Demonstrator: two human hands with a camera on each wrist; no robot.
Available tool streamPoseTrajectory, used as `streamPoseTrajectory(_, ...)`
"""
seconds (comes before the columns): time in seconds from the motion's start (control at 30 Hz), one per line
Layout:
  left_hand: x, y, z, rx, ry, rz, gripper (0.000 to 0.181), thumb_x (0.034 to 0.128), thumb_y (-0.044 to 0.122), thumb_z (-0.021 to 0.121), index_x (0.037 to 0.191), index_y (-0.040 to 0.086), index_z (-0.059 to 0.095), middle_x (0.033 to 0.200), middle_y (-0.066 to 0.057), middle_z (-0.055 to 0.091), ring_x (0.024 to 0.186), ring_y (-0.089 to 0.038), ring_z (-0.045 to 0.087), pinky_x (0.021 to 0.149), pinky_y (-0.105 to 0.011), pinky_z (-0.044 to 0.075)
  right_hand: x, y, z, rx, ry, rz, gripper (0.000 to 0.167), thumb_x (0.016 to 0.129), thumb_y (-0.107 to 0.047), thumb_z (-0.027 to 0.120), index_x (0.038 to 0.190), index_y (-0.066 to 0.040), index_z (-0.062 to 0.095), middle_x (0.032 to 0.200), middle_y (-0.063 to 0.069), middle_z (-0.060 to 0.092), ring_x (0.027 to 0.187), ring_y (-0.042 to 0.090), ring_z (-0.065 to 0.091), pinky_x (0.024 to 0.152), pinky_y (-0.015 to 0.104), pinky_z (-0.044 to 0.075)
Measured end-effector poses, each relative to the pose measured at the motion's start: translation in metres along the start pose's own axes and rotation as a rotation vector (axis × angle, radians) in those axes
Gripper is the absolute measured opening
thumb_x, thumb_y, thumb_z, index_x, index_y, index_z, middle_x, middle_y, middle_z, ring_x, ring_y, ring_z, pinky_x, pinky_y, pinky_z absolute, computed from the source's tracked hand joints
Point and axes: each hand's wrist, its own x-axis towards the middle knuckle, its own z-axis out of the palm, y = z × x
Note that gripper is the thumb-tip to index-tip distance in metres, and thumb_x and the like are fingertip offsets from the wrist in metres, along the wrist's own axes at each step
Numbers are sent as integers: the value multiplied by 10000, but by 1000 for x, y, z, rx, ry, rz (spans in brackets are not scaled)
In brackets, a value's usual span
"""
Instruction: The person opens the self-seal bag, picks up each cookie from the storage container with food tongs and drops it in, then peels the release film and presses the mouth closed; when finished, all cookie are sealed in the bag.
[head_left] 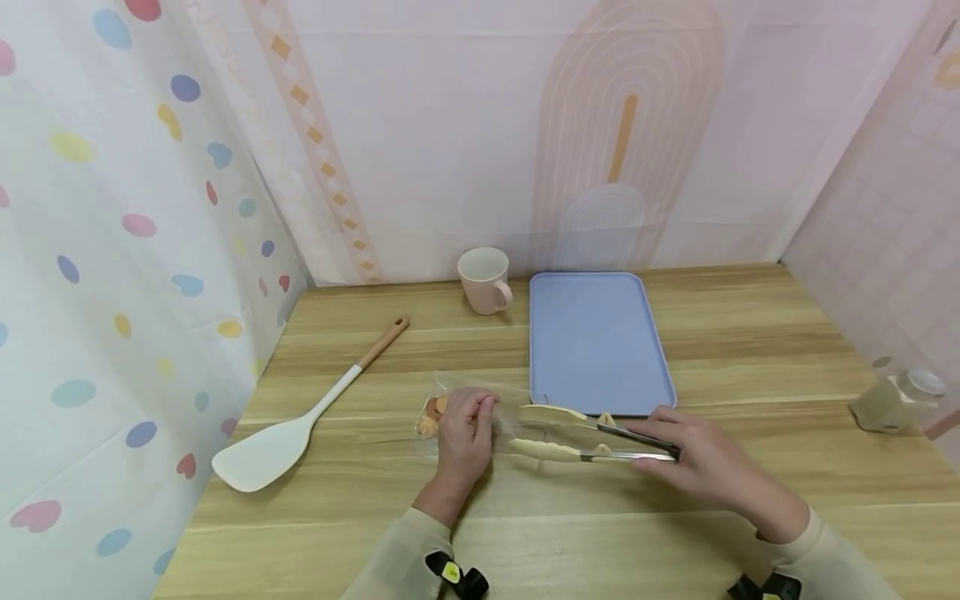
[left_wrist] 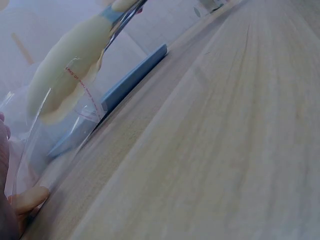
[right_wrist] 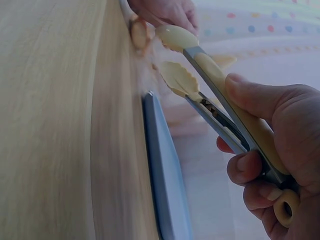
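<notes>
My left hand (head_left: 465, 433) pinches the edge of a clear plastic bag (head_left: 450, 382) on the table. Small orange-brown pieces (head_left: 429, 423), of a kind too small to tell, show in the bag left of that hand. My right hand (head_left: 693, 458) grips a pair of tongs (right_wrist: 215, 75) with cream scalloped tips and metal arms. The tips stand apart and point left at the bag's mouth. In the left wrist view one tong tip (left_wrist: 70, 60) shows behind or within the clear film (left_wrist: 30, 145); which of the two I cannot tell. Nothing shows between the tips.
A blue tray (head_left: 600, 342) lies just beyond the tongs. A pink mug (head_left: 480, 287) stands at the back by the wall cloth. On the left lies a white spatula (head_left: 266, 454) with a wooden handle. A lidded glass jar (head_left: 892, 404) stands at the right edge.
</notes>
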Motion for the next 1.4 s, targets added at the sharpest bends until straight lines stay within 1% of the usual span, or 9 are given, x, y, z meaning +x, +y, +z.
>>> streamPoseTrajectory(0.13, 0, 0, -1, 9, -7, -12, 136, 892, -64, 593, 849, 35, 676, 819, -56, 680, 804, -241, 603, 748, -319, 466, -12, 0, -9, 18, 45, 24, 432, 742, -172, 830, 1148, -109, 697, 1009, -76, 622, 637, -30, 464, 539, 124, 398)
streamPoseTrajectory(0.23, 0, -1, -2, 16, -13, -24, 126, 902, -42, 594, 851, 39, 676, 827, -51, 681, 814, -236, 605, 751, -316, 470, -20, 0, -15, 42, 67, 59, 426, 741, -163, 833, 1141, -109, 696, 1063, -51, 632, 656, -6, 493, 539, 113, 409)
streamPoseTrajectory(0.43, -1, -1, -3, 23, -18, -35, 119, 910, -24, 595, 848, 42, 673, 829, -48, 677, 814, -229, 603, 744, -319, 472, -31, 3, -26, 30, 106, 104, 466, 713, -144, 848, 1146, -75, 689, 1031, -52, 609, 622, -21, 444, 511, 115, 386)
streamPoseTrajectory(0.67, -2, -1, -3, 27, -20, -39, 118, 912, -20, 595, 844, 43, 669, 827, -48, 675, 814, -226, 600, 745, -308, 469, -34, 6, -35, -7, 158, 151, 584, 670, -138, 875, 1205, -61, 653, 982, -116, 529, 611, -7, 422, 501, 114, 360)
streamPoseTrajectory(0.93, -2, 0, -3, 26, -27, -52, 116, 917, -9, 593, 849, 45, 669, 837, -46, 675, 830, -224, 600, 758, -309, 466, -34, 16, -43, -54, 261, 207, 631, 631, -66, 884, 1210, -7, 642, 962, -70, 529, 633, 22, 445, 517, 130, 363)
streamPoseTrajectory(1.1, -1, 1, -2, 21, -24, -47, 117, 916, -15, 591, 847, 38, 669, 835, -51, 676, 826, -229, 599, 756, -315, 464, -35, 32, -48, -40, 322, 299, 616, 675, -54, 862, 1229, 48, 612, 948, -22, 534, 650, 3, 477, 518, 137, 378)
streamPoseTrajectory(1.2, -1, 1, -2, 20, -24, -47, 119, 917, -16, 589, 844, 34, 668, 830, -49, 676, 823, -231, 598, 756, -318, 461, -35, 43, -53, -32, 340, 370, 599, 720, -67, 840, 1245, 73, 588, 983, 71, 552, 680, -34, 487, 522, 129, 387)
streamPoseTrajectory(1.33, -2, 0, -1, 21, -25, -45, 122, 915, -24, 589, 844, 35, 669, 830, -35, 675, 827, -219, 596, 759, -314, 460, -35, 60, -60, -66, 362, 450, 589, 746, -113, 832, 1254, 58, 587, 971, 127, 554, 694, -30, 457, 536, 137, 368)
streamPoseTrajectory(1.4, -2, -1, 0, 21, -23, -39, 123, 911, -31, 591, 845, 37, 669, 832, -32, 676, 828, -216, 596, 759, -313, 461, -36, 70, -64, -95, 363, 489, 596, 757, -158, 831, 1262, 42, 587, 945, 111, 559, 690, -16, 438, 536, 154, 357)
